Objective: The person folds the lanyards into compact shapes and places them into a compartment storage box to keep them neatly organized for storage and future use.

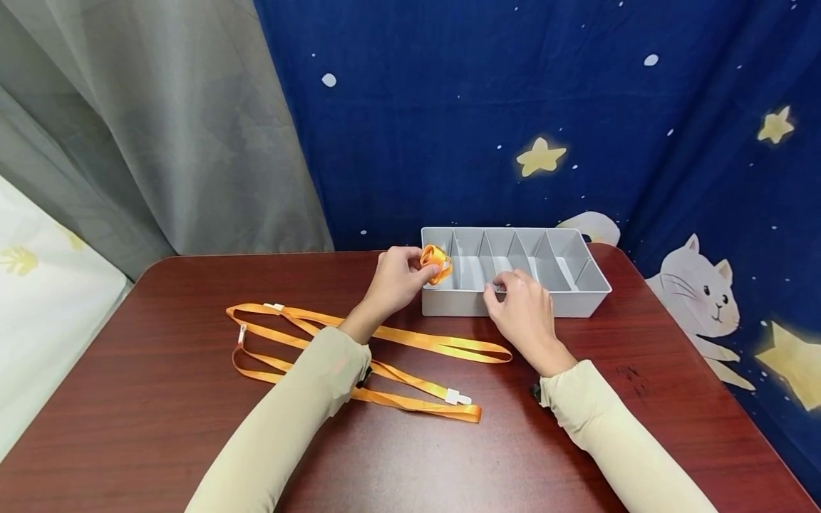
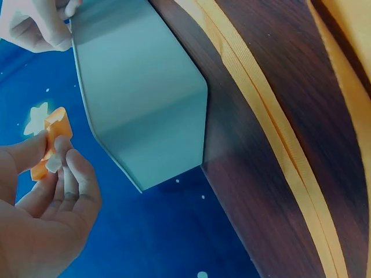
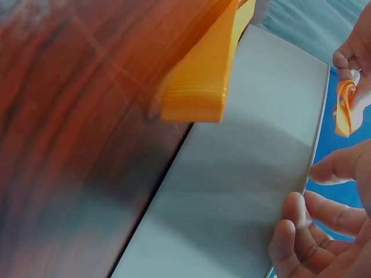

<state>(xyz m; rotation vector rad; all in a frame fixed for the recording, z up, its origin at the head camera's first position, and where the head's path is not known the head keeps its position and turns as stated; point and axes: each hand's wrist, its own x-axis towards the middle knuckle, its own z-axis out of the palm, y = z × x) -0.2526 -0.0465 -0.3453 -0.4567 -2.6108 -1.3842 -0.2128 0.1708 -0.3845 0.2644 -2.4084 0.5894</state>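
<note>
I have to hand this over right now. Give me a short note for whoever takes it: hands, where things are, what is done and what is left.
Left hand: pinches a rolled orange lanyard over the leftmost compartment of the grey divided tray.
Right hand: fingers on the tray's near wall, steadying it.
Done: one lanyard rolled; not yet released into the tray. The compartments that show look empty.
Left: the loose orange lanyards lie unrolled on the table.
</note>
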